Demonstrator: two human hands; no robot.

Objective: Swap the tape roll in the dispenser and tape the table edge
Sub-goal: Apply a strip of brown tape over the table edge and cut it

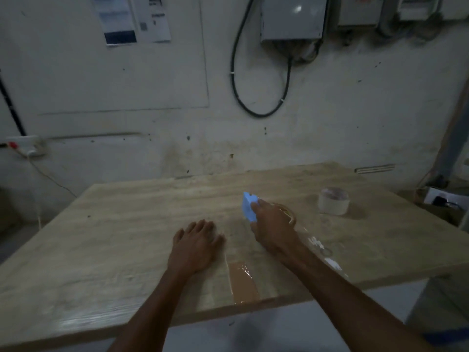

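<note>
My right hand (272,226) grips a light blue tape dispenser (248,207) that rests on the wooden table (127,224); a roll of clear tape (289,212) shows behind my fingers. A strip of brown tape (242,282) lies on the table and reaches its near edge. Clear tape (322,247) trails along the table beside my right forearm. My left hand (196,243) lies flat on the table, fingers spread, left of the strip. A second pale tape roll (333,200) stands at the right rear of the table.
The table's far edge meets a stained white wall (152,97) with a looped black cable (261,92) and grey electrical boxes (291,19). A socket with a white cord (28,148) is on the left. Boxes and wires sit on the floor at right.
</note>
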